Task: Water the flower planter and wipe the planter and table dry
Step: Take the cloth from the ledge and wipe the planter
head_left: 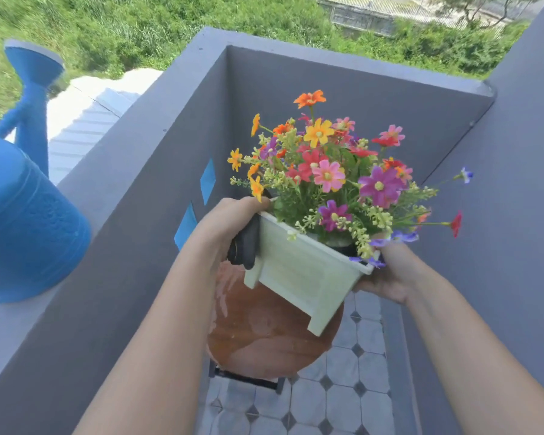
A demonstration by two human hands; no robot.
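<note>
A pale green square planter (299, 271) full of colourful flowers (330, 171) is lifted and tilted above a small round brown table (264, 337). My left hand (230, 224) grips its left rim together with a dark cloth (245, 246) pressed against the planter's side. Under the planter's right corner, my right hand (387, 274) holds it from below. A blue watering can (22, 208) stands on the grey wall ledge at the far left, its spout pointing up and away. The tabletop shows pale wet-looking streaks.
Grey balcony walls (296, 95) close in on the left, back and right. The floor (343, 400) has grey and white octagonal tiles. Blue diamond shapes (208, 180) mark the left wall. Grass and steps lie beyond the ledge.
</note>
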